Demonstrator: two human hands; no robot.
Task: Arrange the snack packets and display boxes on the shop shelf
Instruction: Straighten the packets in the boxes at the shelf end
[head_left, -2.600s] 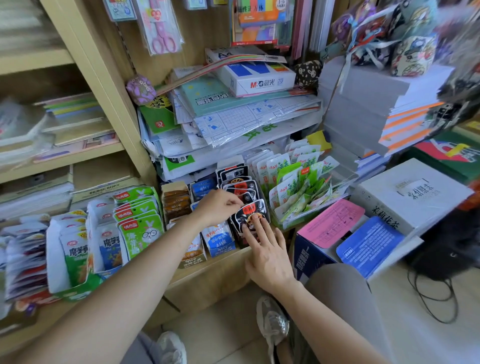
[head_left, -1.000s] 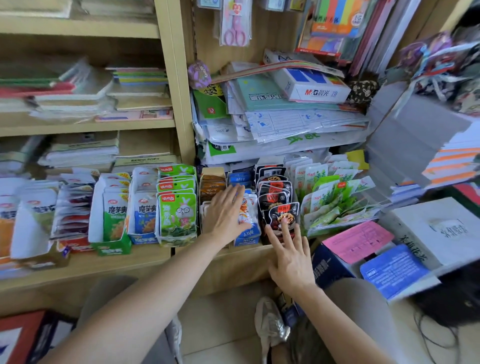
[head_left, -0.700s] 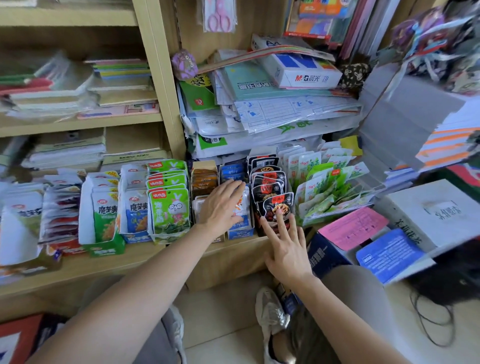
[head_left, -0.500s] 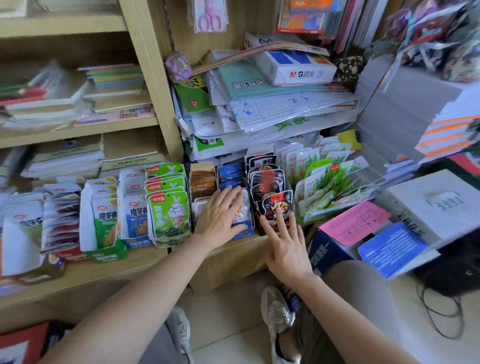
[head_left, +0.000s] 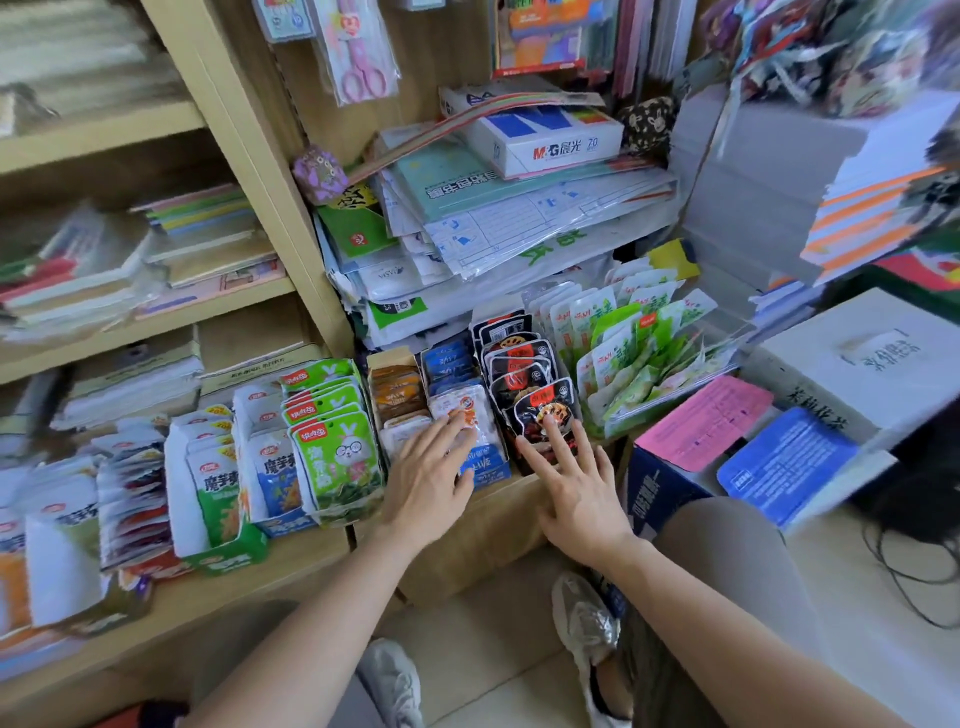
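Note:
Rows of snack packets stand in display boxes on the low wooden shelf (head_left: 291, 564). My left hand (head_left: 428, 475) lies flat, fingers spread, on the white and blue packets (head_left: 470, 415) in the blue display box (head_left: 491, 467). My right hand (head_left: 576, 483) is spread open too, its fingertips touching the front black and red packet (head_left: 540, 410). Green rabbit packets (head_left: 332, 441) stand to the left of my left hand, brown packets (head_left: 397, 395) behind it. Pale green packets (head_left: 628, 353) lean in a box at the right.
Stacks of paper and an M&G paper ream (head_left: 550, 137) fill the shelf above. More packet boxes (head_left: 218, 488) run to the left. A white carton (head_left: 872, 358) and a blue box with pink and blue flaps (head_left: 727, 452) stand at the right. My shoes (head_left: 584, 623) rest on the tiled floor.
My left hand went from gripping the black packets to lying flat on the white and blue ones. My right hand stayed at the front black packet. The view shifted.

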